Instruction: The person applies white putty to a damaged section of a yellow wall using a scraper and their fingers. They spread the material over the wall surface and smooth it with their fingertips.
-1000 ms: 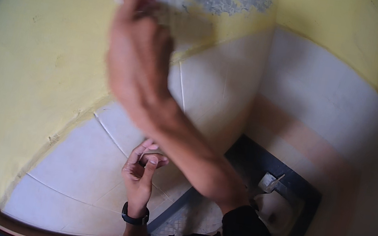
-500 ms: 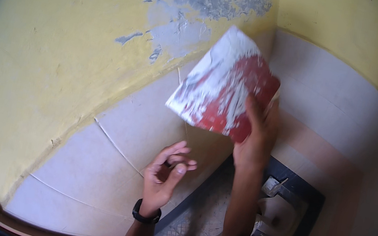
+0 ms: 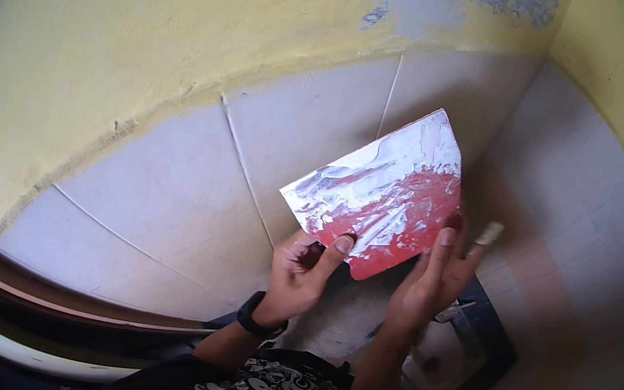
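A wide red putty spreader, its upper part thickly smeared with white putty, is held tilted in front of me. My left hand, with a dark band on the wrist, grips its lower left edge, thumb on the smeared face and fingers behind. At the lower right corner is my right hand, its thumb against the edge and its fingers apart. One outstretched finger of that hand has a pale covering or smear at its tip. The backs of the fingers behind the spreader are hidden.
A yellow wall with grey and white patches rises above pale tiles. A second tiled wall meets it at a corner on the right. Below, dark edging surrounds a pale rounded fixture, partly behind my right forearm.
My left hand has moved from free air onto the spreader's lower left edge. My right hand has loosened its grip and spread its fingers. The view has shifted left and downward.
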A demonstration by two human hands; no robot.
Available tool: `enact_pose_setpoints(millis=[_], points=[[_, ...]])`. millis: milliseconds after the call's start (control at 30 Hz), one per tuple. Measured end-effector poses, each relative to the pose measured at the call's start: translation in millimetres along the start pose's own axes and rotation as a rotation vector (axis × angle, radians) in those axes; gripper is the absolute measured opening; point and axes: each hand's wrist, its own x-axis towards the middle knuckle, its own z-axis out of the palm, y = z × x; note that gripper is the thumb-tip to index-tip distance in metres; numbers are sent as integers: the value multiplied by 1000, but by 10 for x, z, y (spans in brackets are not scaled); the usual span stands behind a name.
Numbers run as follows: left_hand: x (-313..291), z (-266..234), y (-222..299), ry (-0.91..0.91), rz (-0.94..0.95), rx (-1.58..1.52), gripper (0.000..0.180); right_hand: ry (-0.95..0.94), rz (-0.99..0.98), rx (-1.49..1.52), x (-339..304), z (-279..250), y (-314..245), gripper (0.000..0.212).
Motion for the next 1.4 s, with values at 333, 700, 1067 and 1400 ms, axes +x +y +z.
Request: enact_pose_setpoints(millis=[333, 700, 1067, 1400], points=[[67, -270, 185, -15, -46, 199, 18, -524, -495, -913, 173, 65, 29, 63], [25, -372, 306, -87, -28, 413, 21, -597, -406, -1068, 18, 236, 109, 69], [137, -390, 379, -144, 167, 677, 20, -566, -106, -369, -298, 525, -48, 55], [316, -569, 691, -383, -38, 534, 17, -416, -328, -150, 1176, 600, -532, 58]])
